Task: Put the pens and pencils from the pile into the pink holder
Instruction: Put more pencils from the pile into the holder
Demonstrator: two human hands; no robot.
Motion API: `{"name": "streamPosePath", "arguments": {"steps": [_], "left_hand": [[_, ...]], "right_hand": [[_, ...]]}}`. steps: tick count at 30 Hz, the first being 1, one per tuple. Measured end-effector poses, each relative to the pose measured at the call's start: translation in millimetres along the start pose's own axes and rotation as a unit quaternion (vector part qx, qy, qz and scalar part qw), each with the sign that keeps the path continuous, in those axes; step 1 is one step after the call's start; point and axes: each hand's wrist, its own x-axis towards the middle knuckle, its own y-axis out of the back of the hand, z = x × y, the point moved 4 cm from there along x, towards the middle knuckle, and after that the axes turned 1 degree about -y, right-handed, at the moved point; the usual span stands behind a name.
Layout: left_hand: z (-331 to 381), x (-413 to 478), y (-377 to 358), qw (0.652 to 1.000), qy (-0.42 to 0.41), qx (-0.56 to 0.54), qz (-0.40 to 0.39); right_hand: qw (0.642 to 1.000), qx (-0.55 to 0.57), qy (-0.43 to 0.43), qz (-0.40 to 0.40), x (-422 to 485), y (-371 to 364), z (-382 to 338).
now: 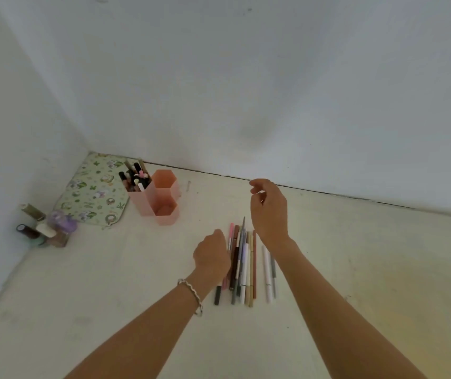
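A pile of pens and pencils (pixel 243 263) lies side by side on the pale surface, at the centre. A white pen (pixel 267 274) and a thin grey one (pixel 273 277) lie slightly apart to its right. The pink holder (pixel 164 195) stands at the back left and has three hexagonal cups. Its left cup is full of pens (pixel 135 177); the other two look empty. My left hand (pixel 212 255) sits knuckles-up on the pile's left edge, its fingers curled down and hidden. My right hand (pixel 269 212) hovers above the pile's far end, fingers loosely apart and holding nothing.
A green floral pouch (pixel 95 192) lies in the corner behind the holder. Several small nail polish bottles (pixel 43 228) stand at the far left. White walls close off the back and the left side.
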Motion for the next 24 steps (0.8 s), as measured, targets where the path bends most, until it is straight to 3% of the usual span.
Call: {"name": "streamPosePath", "arguments": {"steps": [3,6,11,16,19,22,24], "left_hand": [[-7,1,6,0.998,0.02,-0.059,-0.005],[-16,11,36,0.988,0.025,-0.145,0.047],[-25,17,111,0.945,-0.03,-0.278,0.169],[-37,5,147,0.903,-0.064,-0.341,0.254],[-47,0,162,0.874,-0.077,-0.365,0.311],[-52,3,192,0.839,-0.12,-0.324,0.42],[-52,14,210,0.827,-0.145,-0.314,0.444]], "right_hand": [[0.999,-0.022,-0.018,-0.028,-1,-9,9],[0.987,-0.12,-0.043,-0.101,2,-24,21],[0.906,-0.375,0.012,-0.196,-1,-59,28],[0.866,-0.45,0.036,-0.216,-13,-86,36],[0.903,-0.373,0.002,-0.213,-9,-93,29],[0.969,-0.166,-0.076,-0.168,11,-85,3],[0.988,-0.018,-0.105,-0.111,25,-73,-19]]}}
